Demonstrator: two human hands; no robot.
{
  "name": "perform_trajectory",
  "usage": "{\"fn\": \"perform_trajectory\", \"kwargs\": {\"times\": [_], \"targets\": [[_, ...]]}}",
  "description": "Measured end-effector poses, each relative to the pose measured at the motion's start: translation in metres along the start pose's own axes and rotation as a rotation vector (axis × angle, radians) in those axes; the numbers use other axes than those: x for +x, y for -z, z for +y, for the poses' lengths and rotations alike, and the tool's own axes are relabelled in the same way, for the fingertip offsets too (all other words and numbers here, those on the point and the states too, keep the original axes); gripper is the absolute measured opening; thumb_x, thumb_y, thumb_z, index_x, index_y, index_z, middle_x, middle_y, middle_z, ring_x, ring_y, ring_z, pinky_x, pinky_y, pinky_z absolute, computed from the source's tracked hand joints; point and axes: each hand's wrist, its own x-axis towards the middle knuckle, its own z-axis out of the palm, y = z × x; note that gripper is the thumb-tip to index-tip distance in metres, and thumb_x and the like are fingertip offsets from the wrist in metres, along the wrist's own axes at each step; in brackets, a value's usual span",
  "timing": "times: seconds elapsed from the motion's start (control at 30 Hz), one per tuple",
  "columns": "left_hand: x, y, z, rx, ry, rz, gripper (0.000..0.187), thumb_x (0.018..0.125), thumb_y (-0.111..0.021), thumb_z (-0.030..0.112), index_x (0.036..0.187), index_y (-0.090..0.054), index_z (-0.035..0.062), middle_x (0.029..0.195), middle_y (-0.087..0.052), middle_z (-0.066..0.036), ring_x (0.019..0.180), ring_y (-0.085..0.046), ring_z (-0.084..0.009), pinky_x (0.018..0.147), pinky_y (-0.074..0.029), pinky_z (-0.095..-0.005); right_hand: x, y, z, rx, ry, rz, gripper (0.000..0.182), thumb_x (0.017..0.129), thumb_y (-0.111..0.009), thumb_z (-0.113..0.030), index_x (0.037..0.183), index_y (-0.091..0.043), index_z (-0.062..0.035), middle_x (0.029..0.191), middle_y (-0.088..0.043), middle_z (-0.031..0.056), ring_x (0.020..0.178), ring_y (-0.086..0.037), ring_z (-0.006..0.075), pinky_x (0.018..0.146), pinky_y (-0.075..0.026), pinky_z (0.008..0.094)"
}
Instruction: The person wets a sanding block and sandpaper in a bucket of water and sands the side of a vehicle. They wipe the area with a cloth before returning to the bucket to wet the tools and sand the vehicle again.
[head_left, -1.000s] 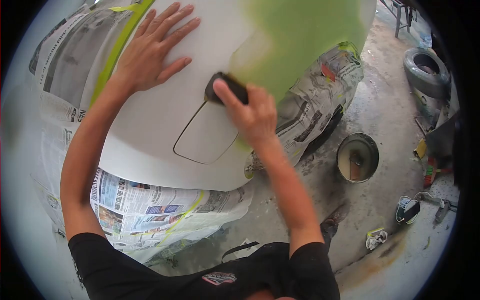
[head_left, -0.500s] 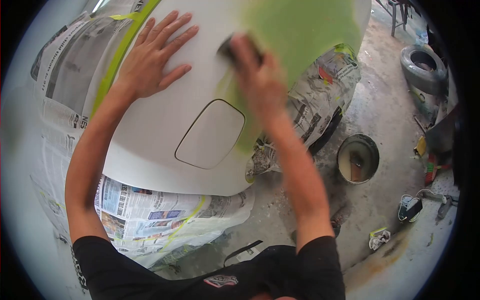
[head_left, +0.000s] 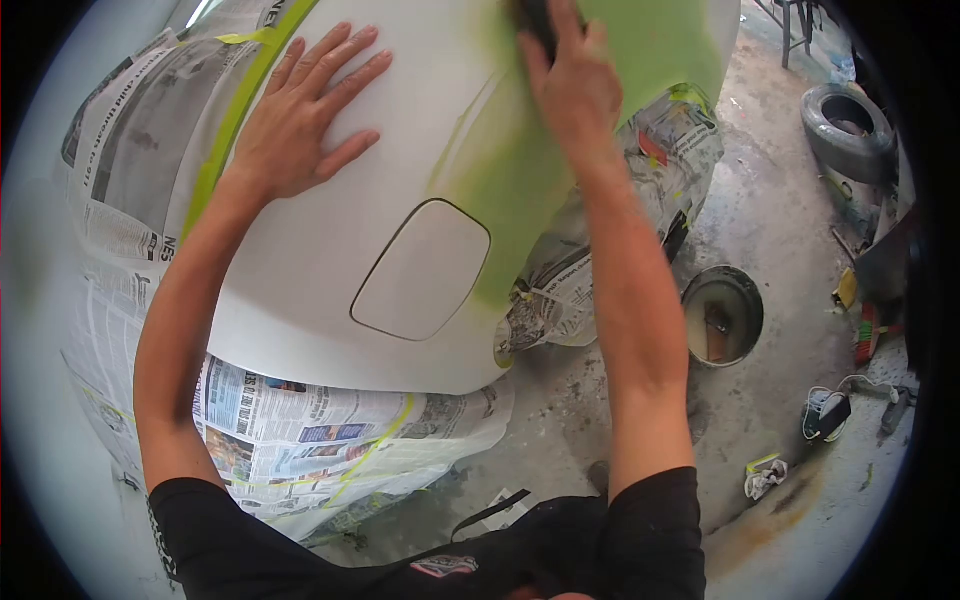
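A car body panel [head_left: 330, 260], white with a green patch [head_left: 650, 50] on its right side, fills the upper middle. My left hand [head_left: 305, 115] lies flat on the white part, fingers spread, close to a strip of yellow-green tape [head_left: 225, 150]. In my right hand [head_left: 578, 95] is a dark sanding block [head_left: 538, 28], pressed on the panel at the border of white and green. The block's far end runs to the top edge of the view. Below the hands sits the closed fuel door [head_left: 425, 270].
Newspaper [head_left: 300, 420] masks the car below and left of the panel, and more newspaper [head_left: 570, 270] covers the wheel area. On the concrete floor to the right stand a bucket [head_left: 750, 340] with cloudy liquid and a tire [head_left: 850, 130]. A phone-like device with a white cable [head_left: 828, 415] lies lower right.
My right hand has moved up and to the right with the sanding block, from the white area towards the green. My left hand stays in place.
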Motion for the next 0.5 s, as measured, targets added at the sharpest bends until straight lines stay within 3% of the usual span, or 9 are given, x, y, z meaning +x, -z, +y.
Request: {"fn": "perform_trajectory", "kwargs": {"times": [0.1,0.13,0.17,0.23,0.3,0.33,0.4,0.43,0.5], "targets": [[-0.001,0.0,0.0,-0.005,-0.009,0.01,0.068,0.094,-0.064,0.036,0.156,-0.04,0.0223,0.164,-0.032,-0.003,0.154,-0.024,-0.0266,0.126,-0.018,-0.0505,-0.015,0.001,-0.026,-0.019,-0.044,0.065,0.066,0.094,-0.068,-0.033,0.154,-0.041,-0.0327,0.104,-0.061,0.0183,0.095,-0.067,0.0362,0.074,-0.057,0.0463],[-0.001,0.0,-0.001,-0.004,-0.009,0.02,0.067,0.095,-0.063,0.038,0.157,-0.04,0.0237,0.164,-0.032,-0.002,0.154,-0.025,-0.0261,0.126,-0.018,-0.0505,-0.051,0.005,-0.043,-0.131,0.064,0.029,0.068,0.094,-0.069,-0.032,0.155,-0.04,-0.0349,0.106,-0.063,0.0139,0.093,-0.068,0.0332,0.072,-0.057,0.0436],[0.0,0.001,-0.002,-0.003,-0.008,0.022,0.066,0.096,-0.062,0.037,0.156,-0.04,0.0236,0.164,-0.032,-0.002,0.154,-0.025,-0.0262,0.126,-0.018,-0.0506,-0.097,0.0,-0.06,-0.115,0.221,0.138,0.069,0.093,-0.069,-0.031,0.155,-0.039,-0.0364,0.106,-0.063,0.0109,0.09,-0.068,0.0316,0.07,-0.056,0.043],[-0.001,0.0,-0.002,-0.005,-0.005,0.015,0.064,0.097,-0.061,0.036,0.156,-0.041,0.0234,0.164,-0.032,-0.002,0.154,-0.025,-0.0264,0.126,-0.018,-0.0506,-0.119,-0.001,-0.069,-0.087,0.419,0.218,0.07,0.093,-0.07,-0.03,0.155,-0.039,-0.0386,0.109,-0.064,0.0067,0.089,-0.067,0.0292,0.07,-0.056,0.0416],[0.0,0.0,-0.002,0.013,-0.007,0.023,0.063,0.097,-0.06,0.036,0.156,-0.041,0.0234,0.164,-0.032,-0.002,0.154,-0.025,-0.0265,0.126,-0.018,-0.0508,-0.115,-0.002,-0.053,-0.065,0.49,0.167,0.071,0.092,-0.07,-0.028,0.155,-0.04,-0.04,0.113,-0.065,0.0044,0.091,-0.068,0.0277,0.071,-0.057,0.0399],[0.0,-0.001,-0.001,0.017,-0.011,0.02,0.063,0.097,-0.059,0.036,0.156,-0.041,0.0233,0.164,-0.032,-0.002,0.154,-0.025,-0.0265,0.126,-0.018,-0.0509,-0.094,-0.003,-0.045,-0.199,0.332,0.079,0.068,0.093,-0.07,-0.028,0.154,-0.042,-0.0387,0.118,-0.065,0.0074,0.097,-0.068,0.0302,0.074,-0.057,0.0411],[0.001,0.0,0.0,0.007,-0.014,0.01,0.065,0.096,-0.061,0.032,0.156,-0.041,0.0206,0.165,-0.032,-0.004,0.154,-0.024,-0.0273,0.126,-0.017,-0.051,-0.009,-0.004,-0.011,-0.174,0.112,0.042,0.067,0.091,-0.07,-0.027,0.152,-0.045,-0.035,0.116,-0.064,0.0143,0.098,-0.067,0.0324,0.071,-0.057,0.0438],[0.0,0.002,0.001,0.004,-0.012,0.008,0.066,0.095,-0.062,0.03,0.156,-0.041,0.0192,0.165,-0.032,-0.005,0.155,-0.023,-0.0278,0.126,-0.017,-0.051,0.019,-0.004,0.003,-0.016,0.051,0.09,0.067,0.089,-0.07,-0.027,0.151,-0.046,-0.0326,0.11,-0.063,0.0182,0.093,-0.065,0.032,0.067,-0.056,0.0453],[-0.001,0.001,0.0,-0.009,-0.014,0.012,0.066,0.094,-0.062,0.029,0.156,-0.041,0.0191,0.165,-0.032,-0.005,0.155,-0.023,-0.0276,0.126,-0.017,-0.051,0.002,0.0,-0.011,-0.003,-0.052,0.017,0.065,0.091,-0.07,-0.027,0.152,-0.046,-0.0336,0.124,-0.062,0.017,0.108,-0.065,0.0358,0.078,-0.057,0.0456]]}}
